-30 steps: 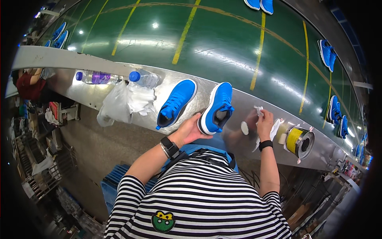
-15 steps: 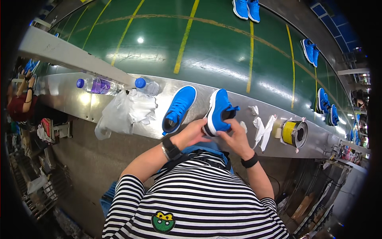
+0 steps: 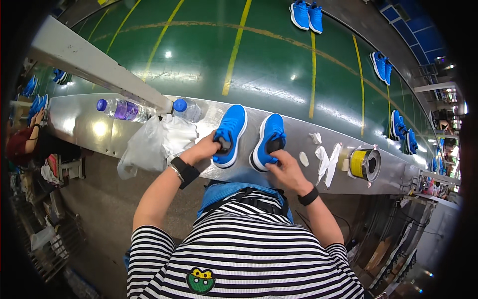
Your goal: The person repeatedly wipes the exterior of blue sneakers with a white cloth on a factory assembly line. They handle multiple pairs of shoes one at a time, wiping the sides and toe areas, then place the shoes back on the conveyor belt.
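Two blue sneakers with white soles are side by side on the metal ledge (image 3: pixel 295 142) in front of me, toes pointing away. On the left sneaker (image 3: pixel 234 127), my left hand (image 3: pixel 203 150) grips the collar near the heel, fingers closed at the opening. My right hand (image 3: pixel 290 173) pinches the heel of the right sneaker (image 3: pixel 272 133) between thumb and fingers. The right sneaker's dark lining shows at its opening. Both shoes stand sole down, slightly apart.
A green conveyor belt (image 3: pixel 279 62) with yellow lines carries more blue sneakers (image 3: pixel 307 17) beyond the ledge. Left are two capped bottles (image 3: pixel 124 109), a white plastic bag (image 3: pixel 149 144) and a slanting post (image 3: pixel 99 65). Right are white scraps (image 3: pixel 328 164) and a yellow-labelled tin (image 3: pixel 359 163).
My left hand has left the right sneaker and taken hold of the left one, which now sits straighter. The right sneaker has been set straighter too. Sneakers on the belt have shifted slightly.
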Demonstrator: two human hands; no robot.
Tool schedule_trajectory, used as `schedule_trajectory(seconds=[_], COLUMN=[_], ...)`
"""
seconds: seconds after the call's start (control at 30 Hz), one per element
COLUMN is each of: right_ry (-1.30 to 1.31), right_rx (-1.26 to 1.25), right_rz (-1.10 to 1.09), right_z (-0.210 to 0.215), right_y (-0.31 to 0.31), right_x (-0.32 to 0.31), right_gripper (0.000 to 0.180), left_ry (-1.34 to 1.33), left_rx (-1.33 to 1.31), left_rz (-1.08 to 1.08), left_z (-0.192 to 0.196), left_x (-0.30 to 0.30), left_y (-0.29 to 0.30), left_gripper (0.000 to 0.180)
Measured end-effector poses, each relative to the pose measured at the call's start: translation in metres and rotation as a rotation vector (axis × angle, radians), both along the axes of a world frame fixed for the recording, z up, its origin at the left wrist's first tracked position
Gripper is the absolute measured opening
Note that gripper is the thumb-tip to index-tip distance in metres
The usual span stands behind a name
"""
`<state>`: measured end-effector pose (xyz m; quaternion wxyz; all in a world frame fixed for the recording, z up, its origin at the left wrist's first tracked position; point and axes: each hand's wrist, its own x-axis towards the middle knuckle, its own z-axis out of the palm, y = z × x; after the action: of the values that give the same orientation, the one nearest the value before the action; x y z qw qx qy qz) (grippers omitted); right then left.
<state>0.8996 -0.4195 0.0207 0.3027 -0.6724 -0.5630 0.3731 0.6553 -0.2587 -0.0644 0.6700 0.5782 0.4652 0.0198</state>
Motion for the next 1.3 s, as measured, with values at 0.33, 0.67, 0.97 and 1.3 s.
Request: schedule_trajectory(seconds=[0.33,0.67,0.97,1.3], right_ry=[0.157,0.082,-0.377,-0.667], right_rx=[-0.019,0.085,0.321,-0.011], right_rz=[-0.130,-0.128,-0.040,0.255], right_z=[0.053,0.021,0.006,-0.019], right_y=[0.042,0.034,0.025,0.010], right_x=[0.041,0.051,0.026,-0.017], right_gripper=[0.034,0.037,0.026,0.055], left_ry=[-0.006,0.025,0.136,-0.015], left_rx=[-0.486,-0.432,-0.006,0.249], left_rz=[-0.048,-0.042,-0.120,-0.070], left_z=[0.076,0.084,0.056,-0.024], left_x=[0.054,0.075,0.079,0.065], left_y=[0.049,0.040,0.025,-0.037], left_gripper=[0.038,0.053,0.101,0.070])
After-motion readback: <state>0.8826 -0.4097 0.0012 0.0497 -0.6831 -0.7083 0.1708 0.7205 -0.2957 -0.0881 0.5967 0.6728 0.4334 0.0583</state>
